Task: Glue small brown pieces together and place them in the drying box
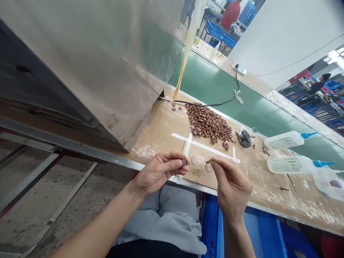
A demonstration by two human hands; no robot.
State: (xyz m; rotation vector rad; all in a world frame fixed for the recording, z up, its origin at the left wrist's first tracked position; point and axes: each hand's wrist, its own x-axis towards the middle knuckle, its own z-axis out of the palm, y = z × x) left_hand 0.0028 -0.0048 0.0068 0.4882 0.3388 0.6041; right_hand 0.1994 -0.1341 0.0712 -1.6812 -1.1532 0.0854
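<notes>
My left hand (158, 171) is closed, pinching a small brown disc (184, 162) between thumb and forefinger above the table edge. My right hand (231, 186) is closed in a pinch on a tiny brown part (209, 161), held just right of the disc. Below them lies a taped-off patch of cardboard (200, 171) with a clear glue blob (197, 160). A heap of small brown parts (208, 123) sits farther back on the brown table (161, 125).
Two white squeeze bottles with blue tips (286, 139) (295, 165) lie at right. A black cable (215, 104) crosses to the green conveyor belt (215, 82). A large metal housing (94, 64) fills the left. People work in the background.
</notes>
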